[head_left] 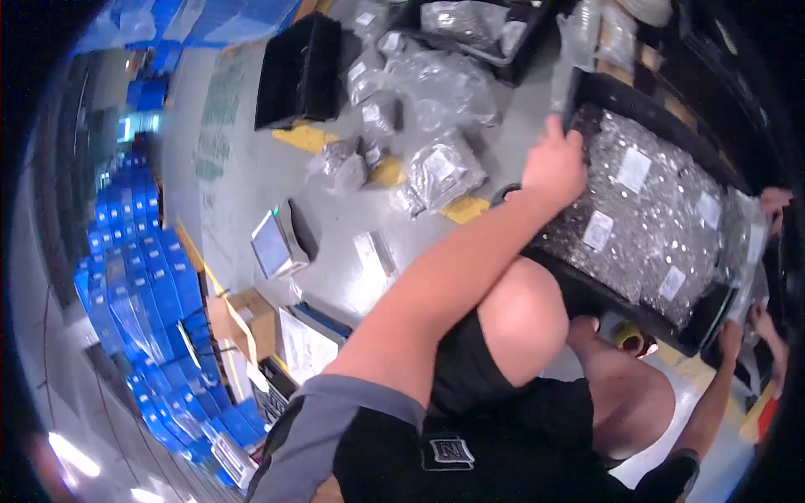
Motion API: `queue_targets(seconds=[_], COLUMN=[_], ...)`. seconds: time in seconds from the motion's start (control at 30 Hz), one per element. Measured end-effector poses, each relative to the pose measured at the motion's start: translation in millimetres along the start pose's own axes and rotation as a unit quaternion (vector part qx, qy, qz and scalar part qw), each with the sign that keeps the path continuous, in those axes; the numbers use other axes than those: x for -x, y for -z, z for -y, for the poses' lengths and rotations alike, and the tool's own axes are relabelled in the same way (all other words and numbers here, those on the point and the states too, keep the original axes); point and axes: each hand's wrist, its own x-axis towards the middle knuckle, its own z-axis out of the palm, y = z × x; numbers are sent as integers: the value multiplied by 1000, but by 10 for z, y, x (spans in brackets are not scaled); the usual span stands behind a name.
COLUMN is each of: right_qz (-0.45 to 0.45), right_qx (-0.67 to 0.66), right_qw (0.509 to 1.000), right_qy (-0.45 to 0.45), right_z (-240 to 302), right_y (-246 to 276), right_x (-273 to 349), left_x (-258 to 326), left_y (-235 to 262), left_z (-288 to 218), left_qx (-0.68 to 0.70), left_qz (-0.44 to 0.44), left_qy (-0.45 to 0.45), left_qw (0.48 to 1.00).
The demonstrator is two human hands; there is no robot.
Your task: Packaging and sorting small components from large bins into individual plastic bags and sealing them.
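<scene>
Both hands are working at a black plastic crate point(587, 289) that is sitting on the concrete floor point(251, 168) in front of the person's bent knees. Left hand point(553, 163) is reaching across and gripping the crate's far corner, fingers curled over the rim, beside a clear bag that is standing up against that edge. Right hand point(759, 323) is showing only in part at the picture's right rim, near the crate's other end, where it seems to be closing on a clear bag point(746, 251); how firmly it is holding cannot be told. The crate is brimming with clear plastic bags of small metal parts point(646, 218), each bearing a white label. More such bags point(436, 163) are lying loose on the floor beyond the crate, between yellow floor markings. Farther off, a second black crate point(298, 71) is standing empty-side away, a small weighing scale point(277, 243) is resting on the floor, and stacks of blue crates point(142, 285) are lining the left side.
</scene>
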Motion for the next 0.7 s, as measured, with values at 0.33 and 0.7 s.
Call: queue_targets(seconds=[0.33, 0.7], right_qz=[-40, 20], right_qx=[-15, -18], right_qw=[996, 985], right_qy=[76, 170], right_z=[-289, 617], right_y=[-575, -40], right_x=[-179, -379], left_x=[63, 21], left_y=[-112, -92], left_z=[59, 182], left_qx=[88, 125], left_qz=[-7, -5], left_qy=[-18, -20], left_qw=[996, 992])
